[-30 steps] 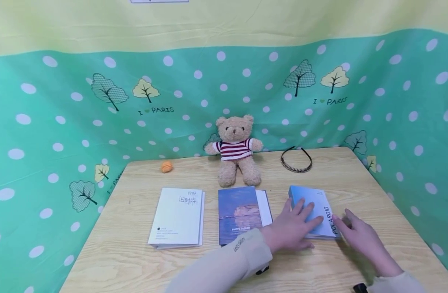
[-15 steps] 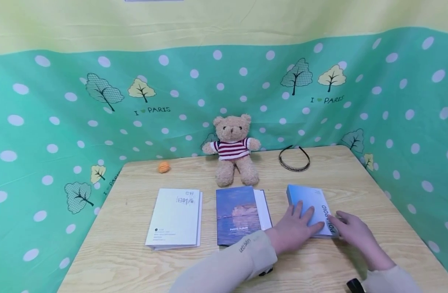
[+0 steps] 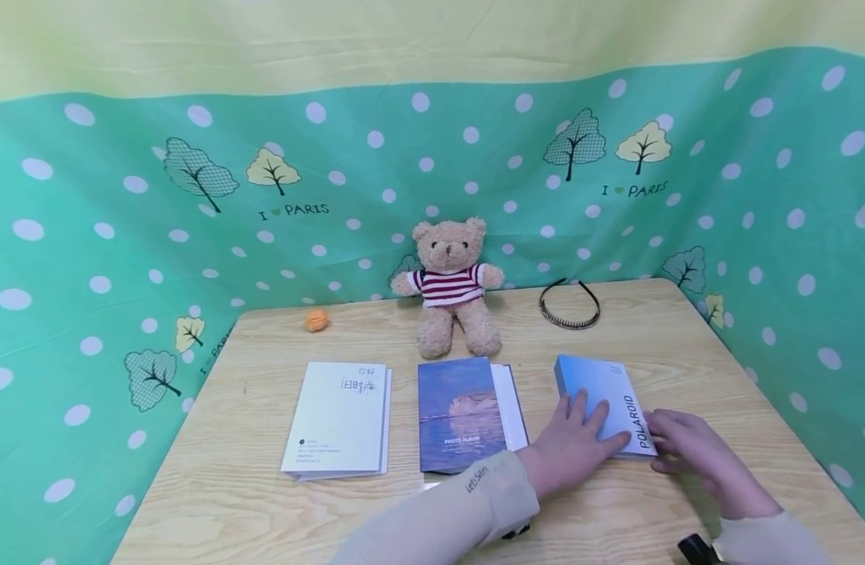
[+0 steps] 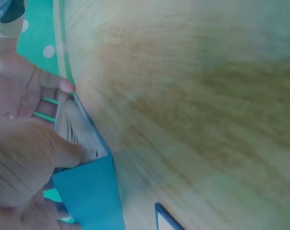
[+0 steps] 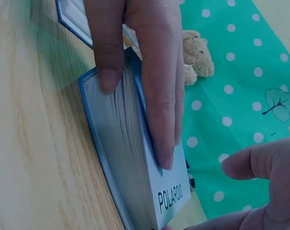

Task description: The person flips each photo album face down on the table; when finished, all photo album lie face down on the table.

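A blue photo album (image 3: 605, 392) lettered POLAROID lies flat on the right part of the table. My left hand (image 3: 570, 443) holds its near left part, with fingers spread over the cover. In the right wrist view, the left thumb (image 5: 109, 76) presses on the page edges. At the album's right side, the fingers of my right hand (image 3: 704, 455) touch the edge; the right thumb (image 5: 240, 163) stands apart from the cover in the right wrist view. A second photo album (image 3: 461, 416), with a painted seascape cover, lies left of my left hand, its lower part partly behind the sleeve.
On the left lies a white album (image 3: 337, 420). A teddy bear (image 3: 448, 286) in a striped shirt sits against the polka-dot curtain (image 3: 376, 180) at the back. A black headband (image 3: 570, 314) and a small orange object (image 3: 316, 320) rest near the wooden table's (image 3: 213, 439) far edge.
My right fingers have shifted from the album's lower right corner to lie along its right edge. The left hand stays on the cover, and the album has hardly moved. The view has shifted slightly.
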A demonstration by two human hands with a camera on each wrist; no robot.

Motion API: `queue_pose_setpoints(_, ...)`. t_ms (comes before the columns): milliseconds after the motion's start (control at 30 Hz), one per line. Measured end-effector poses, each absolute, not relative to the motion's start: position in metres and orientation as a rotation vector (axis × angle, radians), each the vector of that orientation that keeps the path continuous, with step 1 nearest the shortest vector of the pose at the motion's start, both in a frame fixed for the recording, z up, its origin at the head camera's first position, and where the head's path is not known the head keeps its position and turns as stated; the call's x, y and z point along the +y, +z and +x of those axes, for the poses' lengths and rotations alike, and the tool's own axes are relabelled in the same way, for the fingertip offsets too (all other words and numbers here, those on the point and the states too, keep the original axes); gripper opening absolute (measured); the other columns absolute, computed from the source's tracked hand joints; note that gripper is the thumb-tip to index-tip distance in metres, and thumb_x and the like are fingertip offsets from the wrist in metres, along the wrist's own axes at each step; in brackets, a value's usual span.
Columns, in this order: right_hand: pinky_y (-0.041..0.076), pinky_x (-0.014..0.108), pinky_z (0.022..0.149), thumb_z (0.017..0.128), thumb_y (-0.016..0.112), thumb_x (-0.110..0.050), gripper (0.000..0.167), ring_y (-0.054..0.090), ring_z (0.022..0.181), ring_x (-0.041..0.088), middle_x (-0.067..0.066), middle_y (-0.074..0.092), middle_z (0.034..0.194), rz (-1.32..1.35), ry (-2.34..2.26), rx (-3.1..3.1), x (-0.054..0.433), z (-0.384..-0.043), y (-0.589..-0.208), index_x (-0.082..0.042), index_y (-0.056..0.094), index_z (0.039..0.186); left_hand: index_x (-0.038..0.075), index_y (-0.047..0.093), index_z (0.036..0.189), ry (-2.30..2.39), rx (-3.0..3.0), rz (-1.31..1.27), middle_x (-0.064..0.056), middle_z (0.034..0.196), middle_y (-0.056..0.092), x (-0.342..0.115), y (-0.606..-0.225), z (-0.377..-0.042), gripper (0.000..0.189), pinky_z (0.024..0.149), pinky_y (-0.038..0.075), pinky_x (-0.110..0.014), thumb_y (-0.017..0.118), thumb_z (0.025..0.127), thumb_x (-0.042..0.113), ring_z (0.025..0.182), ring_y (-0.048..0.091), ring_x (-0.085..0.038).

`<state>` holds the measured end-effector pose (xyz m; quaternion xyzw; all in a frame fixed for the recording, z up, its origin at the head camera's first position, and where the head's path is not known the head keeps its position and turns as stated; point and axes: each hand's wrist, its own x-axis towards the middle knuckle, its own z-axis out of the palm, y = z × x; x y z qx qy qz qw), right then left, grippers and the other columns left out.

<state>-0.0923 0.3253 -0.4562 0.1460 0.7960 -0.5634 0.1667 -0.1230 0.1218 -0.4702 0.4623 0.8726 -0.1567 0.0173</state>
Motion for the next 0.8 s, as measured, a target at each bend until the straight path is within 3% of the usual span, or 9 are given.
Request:
queue_pose_setpoints(200,0.057,0.037,0.079,0.104,0.041,-0.032,0.064,0.064,0.101,0.026,0.037,0.048,0.131,0.405,-1.567,2.29,0.3268,-0.0939,-0.4545,0.021,0.031,0.138,0.048,0.016,0.153,-0.417,2.749,1.402,-0.005,0.161,0.018,0.1258,-0.4756,-0.1197,0.05,0.114,0.021,-0.054,0.028,0.107,0.031,0.146,0.01,-0.039)
queue_pose_setpoints(433,0.054,0.037,0.085,0.104,0.038,-0.032,0.066,0.06,0.109,0.034,0.037,0.048,0.132,0.344,-1.467,2.363,0.3252,-0.0956,-0.4526,0.024,0.028,0.138,0.046,0.02,0.153,-0.296,2.768,1.344,-0.007,0.162,0.016,0.1275,-0.4774,-0.116,0.05,0.107,0.037,-0.049,0.03,0.107,0.03,0.146,0.008,-0.041)
queue_pose_setpoints(500,0.053,0.038,0.086,0.105,0.037,-0.032,0.067,0.059,0.109,0.033,0.038,0.048,0.131,0.337,-1.465,2.358,0.3251,-0.0961,-0.4513,0.025,0.026,0.138,0.045,0.022,0.153,-0.271,2.774,1.339,-0.008,0.161,0.016,0.1283,-0.4779,-0.1158,0.051,0.099,0.046,-0.041,0.035,0.106,0.029,0.146,0.009,-0.041)
queue_pose_setpoints(600,0.053,0.037,0.085,0.104,0.038,-0.03,0.06,0.06,0.107,0.03,0.034,0.052,0.128,0.345,-1.498,2.335,0.3247,-0.0967,-0.4503,0.021,0.035,0.136,0.045,0.025,0.152,-0.23,2.778,1.321,-0.007,0.161,0.017,0.1296,-0.479,-0.1157,0.054,0.081,0.054,-0.027,0.041,0.105,0.024,0.146,0.009,-0.041)
queue_pose_setpoints(700,0.052,0.036,0.082,0.104,0.039,-0.029,0.051,0.062,0.103,0.026,0.029,0.057,0.124,0.353,-1.555,2.301,0.3249,-0.0966,-0.4506,0.017,0.047,0.126,0.044,0.027,0.152,-0.201,2.782,1.314,-0.007,0.161,0.019,0.13,-0.4794,-0.1159,0.058,0.064,0.054,-0.018,0.046,0.103,0.02,0.146,0.009,-0.041)
queue_pose_setpoints(800,0.052,0.037,0.081,0.104,0.041,-0.028,0.042,0.063,0.1,0.023,0.025,0.06,0.122,0.369,-1.592,2.271,0.3255,-0.0968,-0.4514,0.01,0.055,0.113,0.043,0.029,0.151,-0.169,2.786,1.308,-0.007,0.161,0.019,0.1296,-0.4795,-0.1159,0.058,0.061,0.054,-0.017,0.047,0.102,0.018,0.146,0.01,-0.041)
